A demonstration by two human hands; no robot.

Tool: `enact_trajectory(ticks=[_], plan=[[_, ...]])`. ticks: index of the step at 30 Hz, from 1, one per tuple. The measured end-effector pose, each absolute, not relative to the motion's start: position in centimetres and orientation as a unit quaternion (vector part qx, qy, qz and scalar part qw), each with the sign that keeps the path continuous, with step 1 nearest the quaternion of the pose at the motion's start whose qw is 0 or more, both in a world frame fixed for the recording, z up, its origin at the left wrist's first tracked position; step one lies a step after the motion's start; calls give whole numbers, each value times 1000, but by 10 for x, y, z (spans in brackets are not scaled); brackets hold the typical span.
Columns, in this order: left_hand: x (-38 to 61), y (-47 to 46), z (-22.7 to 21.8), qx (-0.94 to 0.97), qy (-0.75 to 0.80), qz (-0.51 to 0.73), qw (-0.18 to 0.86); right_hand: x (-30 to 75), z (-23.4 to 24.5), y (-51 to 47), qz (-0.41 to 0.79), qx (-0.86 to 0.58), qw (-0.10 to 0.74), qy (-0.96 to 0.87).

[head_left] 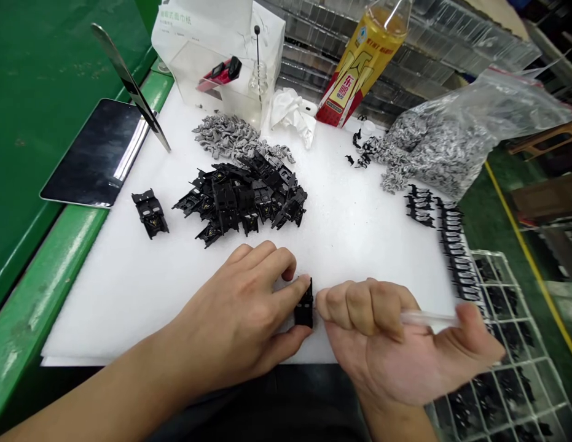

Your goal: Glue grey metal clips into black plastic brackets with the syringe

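Note:
My left hand (235,307) grips a small black plastic part (304,305) between thumb and fingertips, just above the white foam sheet (115,307). My right hand (396,347) is curled shut around a transparent plastic rod (428,318), and its knuckles nearly touch the black part. A heap of similar black parts (244,196) lies ahead of my hands, with one separate part (150,213) to its left. Grey small parts (230,138) lie in a loose pile behind the heap.
A plastic bag of grey-and-black parts (470,129) lies back right, beside a row of black parts (454,245). A wire rack (511,344) holding black parts sits at lower right. A tablet (94,153), metal blade (129,80), yellow bottle (364,61) and tissue (290,110) stand farther back.

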State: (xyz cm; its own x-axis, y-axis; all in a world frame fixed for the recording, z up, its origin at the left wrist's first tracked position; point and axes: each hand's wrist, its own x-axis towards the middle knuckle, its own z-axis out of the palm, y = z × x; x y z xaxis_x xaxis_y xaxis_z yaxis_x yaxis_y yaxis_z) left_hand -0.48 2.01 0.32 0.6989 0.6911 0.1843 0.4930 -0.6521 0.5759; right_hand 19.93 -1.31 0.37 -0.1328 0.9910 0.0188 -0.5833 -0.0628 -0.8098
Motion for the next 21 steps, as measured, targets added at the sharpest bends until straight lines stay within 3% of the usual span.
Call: enact_trajectory(ticks=[21], plan=[[-5,20,2,891,335,195,235,198,4,-17,652,-291,605,-352]])
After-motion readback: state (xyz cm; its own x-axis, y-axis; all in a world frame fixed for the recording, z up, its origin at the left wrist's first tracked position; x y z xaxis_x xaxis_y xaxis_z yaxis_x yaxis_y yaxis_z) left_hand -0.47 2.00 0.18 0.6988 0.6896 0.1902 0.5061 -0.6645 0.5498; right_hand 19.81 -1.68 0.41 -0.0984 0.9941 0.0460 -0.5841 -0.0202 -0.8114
